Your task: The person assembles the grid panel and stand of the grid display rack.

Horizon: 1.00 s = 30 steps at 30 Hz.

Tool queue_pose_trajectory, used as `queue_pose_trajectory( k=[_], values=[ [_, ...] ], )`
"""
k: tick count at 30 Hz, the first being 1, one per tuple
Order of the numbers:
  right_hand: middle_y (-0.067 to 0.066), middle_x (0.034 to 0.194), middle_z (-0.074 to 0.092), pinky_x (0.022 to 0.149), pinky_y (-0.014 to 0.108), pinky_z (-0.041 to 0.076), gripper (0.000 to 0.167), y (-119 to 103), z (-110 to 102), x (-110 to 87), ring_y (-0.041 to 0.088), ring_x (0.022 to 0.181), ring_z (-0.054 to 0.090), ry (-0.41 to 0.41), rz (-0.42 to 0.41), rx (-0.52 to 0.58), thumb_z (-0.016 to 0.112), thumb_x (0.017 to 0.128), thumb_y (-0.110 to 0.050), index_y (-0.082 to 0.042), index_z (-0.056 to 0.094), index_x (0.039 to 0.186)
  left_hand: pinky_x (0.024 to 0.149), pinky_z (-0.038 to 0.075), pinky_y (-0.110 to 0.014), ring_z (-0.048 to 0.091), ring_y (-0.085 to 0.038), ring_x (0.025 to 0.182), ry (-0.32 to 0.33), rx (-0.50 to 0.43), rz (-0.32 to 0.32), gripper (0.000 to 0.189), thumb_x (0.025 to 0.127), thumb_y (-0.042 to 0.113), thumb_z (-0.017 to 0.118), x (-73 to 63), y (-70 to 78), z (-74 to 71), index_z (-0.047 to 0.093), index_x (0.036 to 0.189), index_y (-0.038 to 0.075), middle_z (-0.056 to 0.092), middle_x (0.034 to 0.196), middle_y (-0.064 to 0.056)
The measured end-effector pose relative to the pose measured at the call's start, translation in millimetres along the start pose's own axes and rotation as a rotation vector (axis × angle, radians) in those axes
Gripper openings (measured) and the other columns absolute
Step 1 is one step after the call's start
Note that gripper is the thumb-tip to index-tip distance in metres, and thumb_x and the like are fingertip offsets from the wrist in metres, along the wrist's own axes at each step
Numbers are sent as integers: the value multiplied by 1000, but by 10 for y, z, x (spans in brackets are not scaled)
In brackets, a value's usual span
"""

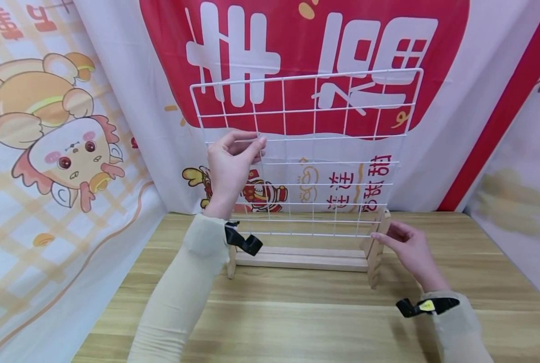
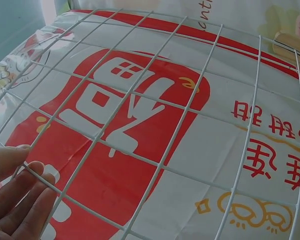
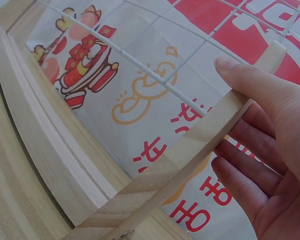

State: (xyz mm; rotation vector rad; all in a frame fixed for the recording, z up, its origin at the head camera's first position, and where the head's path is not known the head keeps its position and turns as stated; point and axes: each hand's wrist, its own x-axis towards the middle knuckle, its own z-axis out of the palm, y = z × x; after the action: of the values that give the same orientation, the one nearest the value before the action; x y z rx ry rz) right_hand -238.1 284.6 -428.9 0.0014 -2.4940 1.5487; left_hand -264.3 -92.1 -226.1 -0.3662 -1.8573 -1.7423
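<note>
A white wire grid panel (image 1: 316,76) stands upright in a pale wooden stand. My left hand (image 1: 234,161) pinches a wire near the panel's left edge, about a third of the way down. In the left wrist view, the thumb and fingers of that hand (image 2: 20,200) lie on either side of the wire. At the lower right, my right hand (image 1: 410,252) grips the wooden side post (image 1: 375,259). The right wrist view has its thumb (image 3: 240,72) on the post's inner edge by the grid, fingers on the outer side. My left forearm partly hides the left post.
The stand's grooved base bar (image 1: 301,261) runs between the two posts on the wood-grain table (image 1: 297,322). Behind hangs a printed white and red cloth (image 1: 292,118). Another cartoon-printed cloth (image 1: 66,166) covers the left side. Black straps (image 1: 247,244) circle both wrists.
</note>
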Motion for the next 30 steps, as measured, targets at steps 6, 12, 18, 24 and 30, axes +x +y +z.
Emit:
queue_pose_trajectory(
  k=[6,12,18,24,30],
  values=[
    [21,130,63,80,13,52,61,-13,10,-11,1,101,59,6,-19,9,76,94,-39,-1,60,139,84,59,-28,74,-27,94,12,19,-16,26,95,17,76,-82,170,9,74,114,0,76,106,-9],
    [21,130,63,80,13,52,63,-43,8,-17,5,103,59,10,-1,5,76,93,-42,-2,60,139,84,60,-28,74,-24,93,9,22,-14,28,94,20,77,-23,11,14,74,116,2,76,107,-8],
    [21,131,63,79,14,52,63,-45,13,-20,5,102,59,11,3,0,76,93,-42,-2,60,140,83,60,-28,74,-18,91,-4,21,3,33,92,29,79,34,-204,-5,75,116,7,76,105,-3],
    [22,130,63,79,14,52,63,-51,20,-25,2,100,59,11,-6,5,76,93,-41,-1,60,139,83,60,-29,74,-15,89,-11,33,25,33,90,36,79,11,-241,-20,76,112,11,77,102,0],
    [21,130,63,80,14,51,65,-56,-5,-19,7,102,60,-4,1,-26,75,93,-44,-1,59,139,83,60,-29,74,-16,89,-11,39,19,33,91,36,79,-6,-258,-25,76,113,11,77,102,0]
  ],
)
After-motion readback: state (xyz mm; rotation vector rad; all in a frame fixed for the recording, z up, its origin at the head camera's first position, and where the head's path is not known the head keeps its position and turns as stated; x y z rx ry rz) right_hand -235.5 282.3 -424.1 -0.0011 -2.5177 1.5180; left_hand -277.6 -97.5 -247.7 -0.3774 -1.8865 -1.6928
